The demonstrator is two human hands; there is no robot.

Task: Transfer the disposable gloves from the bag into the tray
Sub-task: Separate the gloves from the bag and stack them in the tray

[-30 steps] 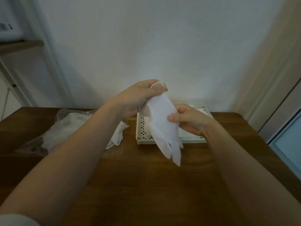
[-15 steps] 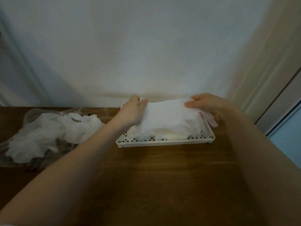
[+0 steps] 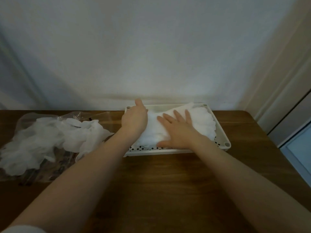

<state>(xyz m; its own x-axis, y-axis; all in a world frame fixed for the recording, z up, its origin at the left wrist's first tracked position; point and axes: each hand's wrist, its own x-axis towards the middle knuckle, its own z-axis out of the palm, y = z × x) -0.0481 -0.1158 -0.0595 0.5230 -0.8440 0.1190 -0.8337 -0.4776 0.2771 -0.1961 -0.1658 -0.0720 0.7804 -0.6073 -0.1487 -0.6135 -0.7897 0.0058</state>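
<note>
A white perforated tray (image 3: 222, 132) stands at the back of the wooden table, against the wall. A stack of white disposable gloves (image 3: 203, 121) lies inside it. My right hand (image 3: 178, 130) lies flat on the stack with its fingers spread, pressing down. My left hand (image 3: 134, 120) rests on the left end of the stack, fingers bent over the gloves' edge; whether it grips them is unclear. To the left, a clear plastic bag (image 3: 25, 120) lies open with several crumpled gloves (image 3: 50, 137) spilling out of it.
The wooden table (image 3: 165, 182) runs from the wall to the near edge. A white wall rises right behind the tray. A door frame (image 3: 286, 105) stands at the right, past the table's corner.
A glove held up in both hands over the table was carried to the tray and laid on the stack. Both hands have come down onto it, the right one now flat.
</note>
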